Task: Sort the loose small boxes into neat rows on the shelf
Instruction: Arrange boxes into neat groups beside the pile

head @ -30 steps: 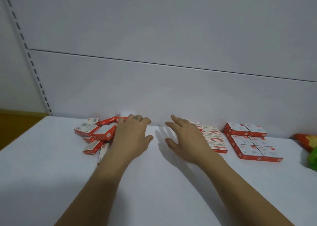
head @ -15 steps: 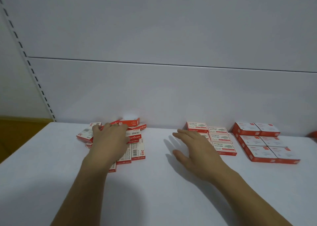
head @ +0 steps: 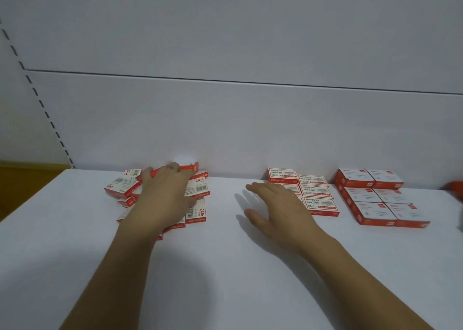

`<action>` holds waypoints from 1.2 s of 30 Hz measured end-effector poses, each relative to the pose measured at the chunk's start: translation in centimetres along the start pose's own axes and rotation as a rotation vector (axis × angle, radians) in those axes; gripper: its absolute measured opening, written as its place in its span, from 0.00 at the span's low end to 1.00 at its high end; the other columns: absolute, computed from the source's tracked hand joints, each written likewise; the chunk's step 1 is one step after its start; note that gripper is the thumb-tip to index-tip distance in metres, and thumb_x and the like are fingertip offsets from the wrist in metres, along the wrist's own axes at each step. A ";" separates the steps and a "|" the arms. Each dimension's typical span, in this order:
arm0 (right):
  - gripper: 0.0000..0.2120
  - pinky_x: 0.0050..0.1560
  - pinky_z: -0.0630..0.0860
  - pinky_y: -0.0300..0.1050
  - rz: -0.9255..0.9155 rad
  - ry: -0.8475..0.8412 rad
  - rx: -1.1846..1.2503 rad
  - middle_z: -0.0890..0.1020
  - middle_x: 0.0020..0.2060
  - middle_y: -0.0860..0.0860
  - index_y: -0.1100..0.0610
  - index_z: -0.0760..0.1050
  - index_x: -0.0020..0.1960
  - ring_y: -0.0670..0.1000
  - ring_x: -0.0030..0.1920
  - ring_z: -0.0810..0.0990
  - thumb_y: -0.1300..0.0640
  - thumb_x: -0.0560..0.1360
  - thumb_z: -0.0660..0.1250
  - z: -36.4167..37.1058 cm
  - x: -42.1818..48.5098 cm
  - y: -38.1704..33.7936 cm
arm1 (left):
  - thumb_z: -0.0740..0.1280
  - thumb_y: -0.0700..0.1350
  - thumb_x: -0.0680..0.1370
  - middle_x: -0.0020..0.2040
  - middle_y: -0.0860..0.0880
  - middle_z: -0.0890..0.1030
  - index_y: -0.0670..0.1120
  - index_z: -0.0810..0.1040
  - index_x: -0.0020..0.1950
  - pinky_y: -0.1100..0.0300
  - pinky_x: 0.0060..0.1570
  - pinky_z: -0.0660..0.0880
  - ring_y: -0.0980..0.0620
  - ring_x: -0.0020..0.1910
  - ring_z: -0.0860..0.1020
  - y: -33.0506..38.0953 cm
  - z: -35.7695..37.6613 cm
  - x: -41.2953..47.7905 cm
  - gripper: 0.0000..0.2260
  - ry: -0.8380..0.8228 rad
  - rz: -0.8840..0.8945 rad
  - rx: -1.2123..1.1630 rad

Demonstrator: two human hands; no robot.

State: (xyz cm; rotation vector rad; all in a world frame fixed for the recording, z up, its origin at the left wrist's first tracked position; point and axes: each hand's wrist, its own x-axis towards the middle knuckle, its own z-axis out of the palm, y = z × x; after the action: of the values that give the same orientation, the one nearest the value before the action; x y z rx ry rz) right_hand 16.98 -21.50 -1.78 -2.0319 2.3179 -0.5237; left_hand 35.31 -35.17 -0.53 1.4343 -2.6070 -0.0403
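**A:** Where are the loose staple boxes point(head: 122, 188)?

**B:** Heaped at the far left of the shelf point(head: 225, 267), against the back panel. The person's left hand point(head: 162, 199) lies spread over the heap, and it's impossible to tell if the fingers have pinched one. The right hand point(head: 278, 209) is flat-fingered and holds nothing, just beside the tidy rows point(head: 317, 191). The bigger boxes point(head: 375, 199) sit further right.

**A:** Hard to grab?

**B:** Probably not. They look like light, stiff card, so pinch one by its long sides.

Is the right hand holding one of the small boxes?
No: the right hand has straight, spread fingers next to the arranged boxes, and they curl round nothing.
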 end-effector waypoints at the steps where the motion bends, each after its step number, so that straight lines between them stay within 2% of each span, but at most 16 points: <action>1: 0.25 0.69 0.55 0.39 0.002 0.005 0.007 0.66 0.73 0.44 0.48 0.61 0.74 0.47 0.72 0.62 0.44 0.79 0.60 0.0 0.0 0.1 | 0.67 0.55 0.76 0.66 0.51 0.70 0.58 0.66 0.71 0.45 0.72 0.51 0.49 0.68 0.66 0.3 0.0 -0.1 0.24 0.017 0.025 -0.016; 4: 0.25 0.68 0.58 0.40 0.027 0.036 0.053 0.69 0.71 0.45 0.48 0.63 0.74 0.47 0.71 0.65 0.44 0.79 0.61 0.2 0.0 0.4 | 0.68 0.55 0.75 0.60 0.53 0.71 0.59 0.70 0.67 0.51 0.67 0.57 0.52 0.61 0.69 1.3 0.1 -0.6 0.21 0.101 0.113 -0.117; 6: 0.25 0.65 0.65 0.43 0.066 0.073 0.171 0.74 0.67 0.45 0.49 0.66 0.72 0.46 0.66 0.71 0.43 0.78 0.62 0.3 0.2 0.5 | 0.70 0.54 0.74 0.57 0.56 0.71 0.59 0.71 0.65 0.54 0.63 0.60 0.56 0.54 0.67 2.3 0.2 -0.9 0.20 0.163 0.183 -0.213; 9: 0.20 0.55 0.76 0.41 0.150 0.121 0.516 0.82 0.53 0.44 0.50 0.72 0.67 0.41 0.50 0.81 0.48 0.77 0.66 0.4 0.4 0.4 | 0.70 0.53 0.74 0.56 0.57 0.70 0.58 0.72 0.65 0.57 0.61 0.64 0.59 0.49 0.62 4.0 0.6 -1.6 0.20 0.234 0.285 -0.326; 12: 0.10 0.49 0.81 0.47 0.229 0.140 0.876 0.85 0.41 0.49 0.52 0.78 0.58 0.48 0.40 0.85 0.57 0.77 0.68 0.0 0.5 0.2 | 0.72 0.52 0.72 0.54 0.56 0.71 0.55 0.74 0.64 0.56 0.58 0.64 0.59 0.48 0.63 5.2 1.2 -1.9 0.21 0.300 0.389 -0.366; 14: 0.09 0.40 0.80 0.41 0.270 0.169 1.033 0.85 0.39 0.53 0.56 0.78 0.55 0.51 0.37 0.85 0.62 0.76 0.68 -0.3 0.4 0.2 | 0.73 0.52 0.72 0.54 0.55 0.72 0.54 0.74 0.64 0.56 0.57 0.65 0.59 0.48 0.64 5.5 1.5 -1.8 0.22 0.332 0.401 -0.376; 16: 0.08 0.33 0.75 0.33 0.304 0.194 1.104 0.84 0.36 0.51 0.57 0.79 0.53 0.50 0.35 0.84 0.64 0.76 0.68 -0.6 0.4 0.3 | 0.72 0.54 0.72 0.56 0.56 0.72 0.55 0.71 0.66 0.59 0.59 0.63 0.60 0.49 0.63 5.5 1.7 -1.8 0.23 0.337 0.359 -0.383; 19: 0.07 0.30 0.73 0.31 0.334 0.206 1.148 0.84 0.34 0.50 0.58 0.79 0.53 0.50 0.34 0.83 0.65 0.76 0.68 -0.9 0.4 0.3 | 0.72 0.54 0.72 0.56 0.57 0.76 0.55 0.71 0.65 0.59 0.60 0.66 0.58 0.51 0.70 5.3 1.9 -1.8 0.23 0.344 0.305 -0.426; 23: 0.08 0.31 0.74 0.33 0.340 0.225 1.161 0.85 0.38 0.54 0.60 0.79 0.55 0.50 0.34 0.82 0.64 0.76 0.68 -0.9 0.5 0.5 | 0.74 0.51 0.71 0.50 0.58 0.81 0.56 0.74 0.58 0.57 0.55 0.74 0.58 0.50 0.76 5.2 1.9 -1.6 0.18 0.316 0.277 -0.525; 25: 0.08 0.32 0.75 0.34 0.341 0.238 1.158 0.85 0.39 0.53 0.59 0.78 0.55 0.50 0.34 0.82 0.64 0.76 0.68 -0.8 0.5 0.6 | 0.75 0.50 0.71 0.50 0.57 0.82 0.56 0.74 0.58 0.64 0.51 0.76 0.56 0.50 0.77 5.3 2.1 -1.6 0.18 0.312 0.262 -0.580; 28: 0.09 0.32 0.75 0.35 0.354 0.259 1.133 0.86 0.40 0.51 0.57 0.78 0.55 0.48 0.34 0.83 0.63 0.76 0.69 -0.6 0.5 0.7 | 0.76 0.46 0.71 0.50 0.56 0.82 0.54 0.75 0.58 0.74 0.46 0.73 0.58 0.49 0.79 5.5 2.1 -1.7 0.18 0.303 0.249 -0.655; 32: 0.10 0.40 0.78 0.39 0.318 0.327 0.856 0.85 0.42 0.45 0.52 0.78 0.56 0.44 0.40 0.83 0.59 0.75 0.69 0.3 0.6 0.9 | 0.76 0.45 0.70 0.46 0.56 0.82 0.52 0.76 0.57 0.75 0.45 0.71 0.60 0.47 0.78 5.7 2.0 -2.0 0.17 0.303 0.238 -0.710; 33: 0.10 0.42 0.78 0.37 0.299 0.336 0.788 0.84 0.43 0.41 0.50 0.78 0.55 0.42 0.42 0.82 0.58 0.75 0.69 0.4 0.6 0.9 | 0.76 0.45 0.70 0.45 0.57 0.81 0.52 0.76 0.56 0.74 0.45 0.72 0.60 0.47 0.78 5.8 2.0 -2.0 0.17 0.305 0.238 -0.727; 35: 0.08 0.44 0.76 0.33 0.269 0.310 0.707 0.82 0.44 0.38 0.45 0.77 0.51 0.39 0.45 0.80 0.51 0.73 0.71 0.4 0.4 0.3 | 0.76 0.45 0.70 0.42 0.58 0.80 0.52 0.77 0.54 0.71 0.43 0.72 0.59 0.45 0.78 6.0 2.1 -2.2 0.15 0.303 0.248 -0.752; 36: 0.09 0.45 0.76 0.35 0.264 0.286 0.679 0.81 0.45 0.39 0.44 0.77 0.50 0.40 0.46 0.79 0.46 0.70 0.71 0.4 0.4 0.0 | 0.76 0.44 0.70 0.41 0.57 0.79 0.52 0.77 0.53 0.69 0.42 0.72 0.59 0.44 0.77 6.1 2.2 -2.2 0.15 0.307 0.260 -0.746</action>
State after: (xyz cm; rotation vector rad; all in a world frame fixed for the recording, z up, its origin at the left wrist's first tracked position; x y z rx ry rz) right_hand 16.99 -21.93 -2.10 -1.3856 2.0637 -1.4151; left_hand 31.05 -30.17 -2.34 0.7644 -2.1419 -0.6291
